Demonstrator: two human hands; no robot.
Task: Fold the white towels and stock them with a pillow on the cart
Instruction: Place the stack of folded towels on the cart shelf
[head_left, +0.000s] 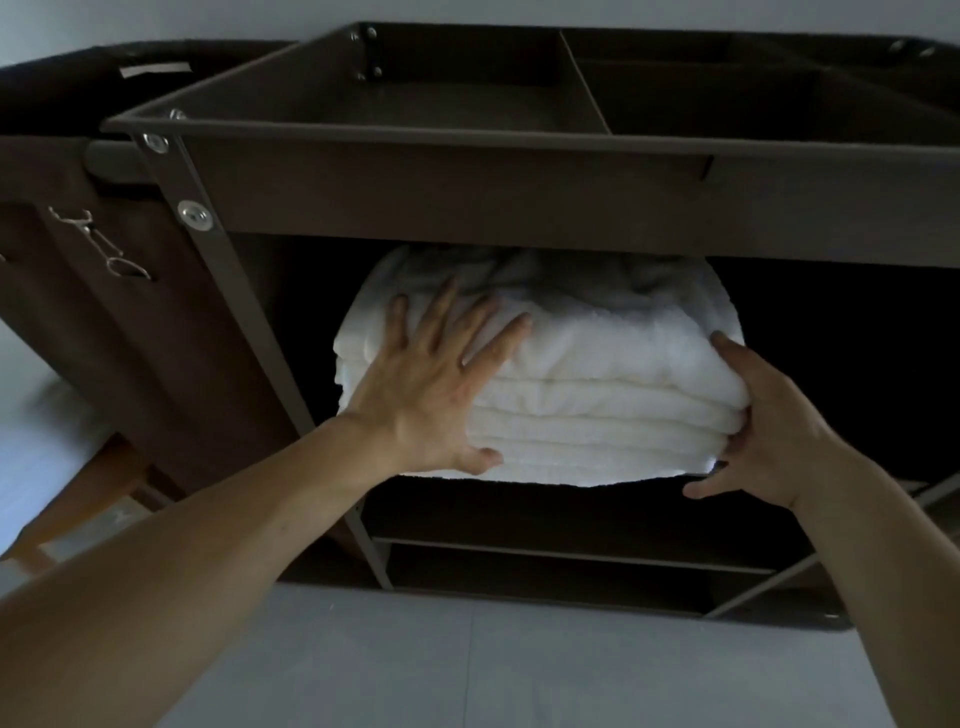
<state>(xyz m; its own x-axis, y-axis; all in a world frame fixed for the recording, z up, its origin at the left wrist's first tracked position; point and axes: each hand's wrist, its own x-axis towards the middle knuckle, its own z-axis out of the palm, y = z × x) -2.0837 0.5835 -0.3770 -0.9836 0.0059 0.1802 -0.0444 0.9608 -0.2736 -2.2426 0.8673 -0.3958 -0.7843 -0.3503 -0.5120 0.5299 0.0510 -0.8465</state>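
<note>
Basically the stocking step: towel stack (597, 395) (four or five folded white layers, hard to count) sits on the cart (467, 197) shelf directly below the top tray (415, 130), with its rear part hidden under that tray. Left hand (431, 384) lies flat with fingers spread on the stack's top-left, thumb against the front face, gripping nothing. Right hand (769, 431) clasps the stack's right end, fingers over the top, thumb low at the bottom edge. No pillow is visible. Likely risks: an uneven push could skew or fan the layers. The top layer could catch the tray's underside and bunch, since the gap looks tight. The front could slump if left overhanging.
</note>
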